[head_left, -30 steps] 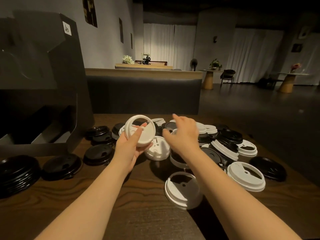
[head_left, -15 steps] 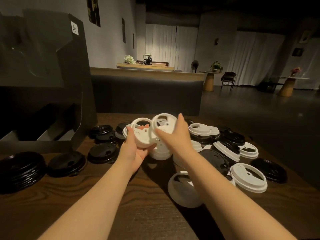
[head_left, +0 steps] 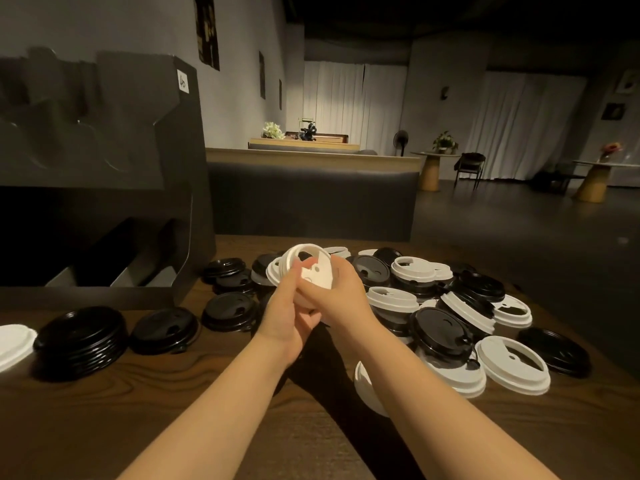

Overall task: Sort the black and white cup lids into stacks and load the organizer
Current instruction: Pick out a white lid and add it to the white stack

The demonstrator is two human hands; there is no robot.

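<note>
Both hands meet above the table's middle and hold a small stack of white lids (head_left: 304, 268) between them. My left hand (head_left: 285, 306) grips the stack from the left and below. My right hand (head_left: 337, 296) grips it from the right. A loose pile of black and white lids (head_left: 433, 306) covers the table to the right and behind. A stack of black lids (head_left: 81, 339) stands at the left, with single black lids (head_left: 164, 329) beside it. The dark organizer (head_left: 104, 188) with its slanted slots rises at the back left.
A white lid (head_left: 12, 342) lies at the far left edge. Another white lid (head_left: 369, 389) sits partly hidden under my right forearm. The wooden table (head_left: 138, 410) shows bare in front. A padded bench back stands behind the table.
My right hand picked a white lid from the pile and brought it onto the lid in my left hand. Both hands now hold the lids together, closer to me.
</note>
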